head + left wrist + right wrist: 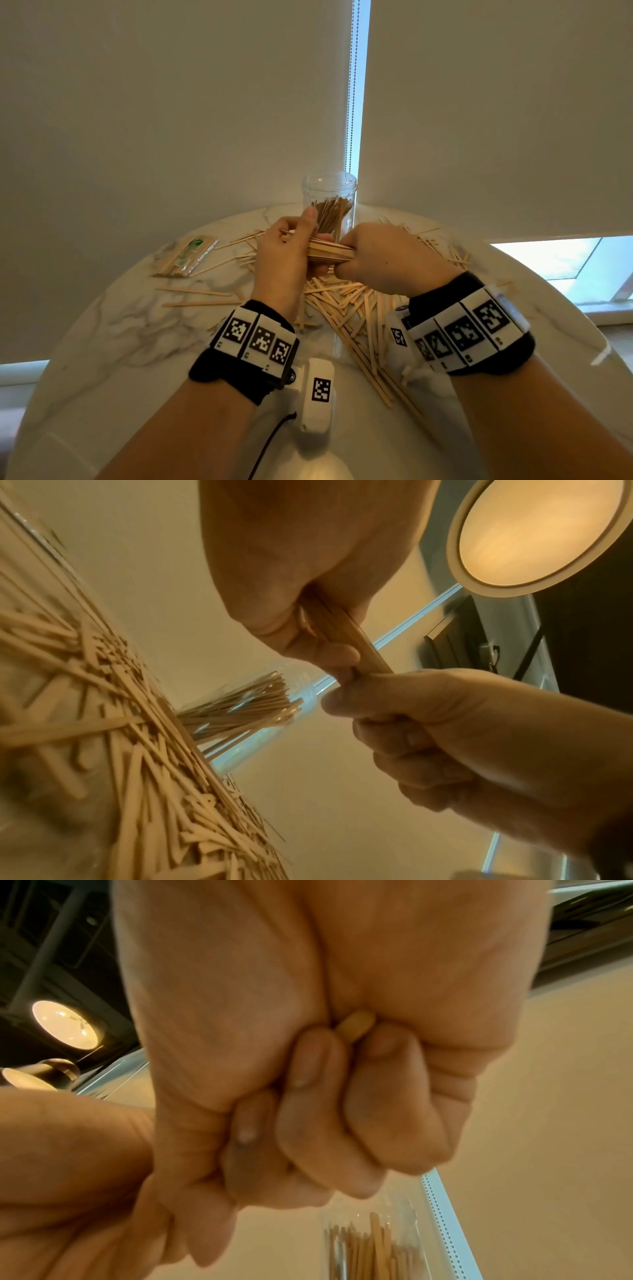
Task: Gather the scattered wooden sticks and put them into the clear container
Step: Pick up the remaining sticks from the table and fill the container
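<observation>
Two hands hold one bunch of wooden sticks over the surface.

The left hand (pixel 284 253) has its fingers curled round one end of the bunch of sticks (pixel 330 253), with the thumb up on top. The right hand (pixel 387 260) is curled tight round the other end. The bunch lies flat between them, up off the surface (pixel 120 325), just in front of the clear container (pixel 329 186). The container stands upright at the far edge of the surface and has many sticks in it. A big pile of loose sticks (pixel 346 301) lies on the surface under and near the hands. More loose sticks lie spread out to the left and right. A clear packet (pixel 186 255) lies on the left side, apart from the pile.
</observation>
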Tool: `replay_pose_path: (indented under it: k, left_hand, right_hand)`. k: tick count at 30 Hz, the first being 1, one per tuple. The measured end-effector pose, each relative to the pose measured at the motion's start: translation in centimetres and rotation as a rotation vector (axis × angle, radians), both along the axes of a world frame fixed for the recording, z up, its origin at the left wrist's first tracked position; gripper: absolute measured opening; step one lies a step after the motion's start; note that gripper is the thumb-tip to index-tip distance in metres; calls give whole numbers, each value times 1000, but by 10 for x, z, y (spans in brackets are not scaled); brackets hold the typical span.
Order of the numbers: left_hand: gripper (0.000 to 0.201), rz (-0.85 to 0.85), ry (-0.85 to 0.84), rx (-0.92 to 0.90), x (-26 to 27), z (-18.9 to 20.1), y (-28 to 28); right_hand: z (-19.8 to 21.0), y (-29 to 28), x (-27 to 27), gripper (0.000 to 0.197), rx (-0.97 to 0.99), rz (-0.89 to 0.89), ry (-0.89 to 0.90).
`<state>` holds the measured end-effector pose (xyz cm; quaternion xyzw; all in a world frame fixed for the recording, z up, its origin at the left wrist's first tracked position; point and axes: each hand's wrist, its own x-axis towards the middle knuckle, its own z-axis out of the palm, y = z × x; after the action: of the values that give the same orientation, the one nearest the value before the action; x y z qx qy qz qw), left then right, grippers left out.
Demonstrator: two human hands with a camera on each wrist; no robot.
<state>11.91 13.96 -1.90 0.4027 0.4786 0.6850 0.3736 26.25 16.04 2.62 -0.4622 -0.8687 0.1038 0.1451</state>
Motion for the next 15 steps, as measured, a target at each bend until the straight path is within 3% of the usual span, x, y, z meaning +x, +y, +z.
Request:
replay_pose_path:
  k: [6,10,15]
  left_hand:
    - [43,102,52,17,-6,-7,2]
    - [39,102,-69,13,-4,-4,4]
    - [47,11,-131,-160,-4,10,15]
  right_hand:
    - [8,-1,7,37,-142,76,82]
    - [11,-3,8,43,27,61,99]
    - [13,3,16,38,8,29,143]
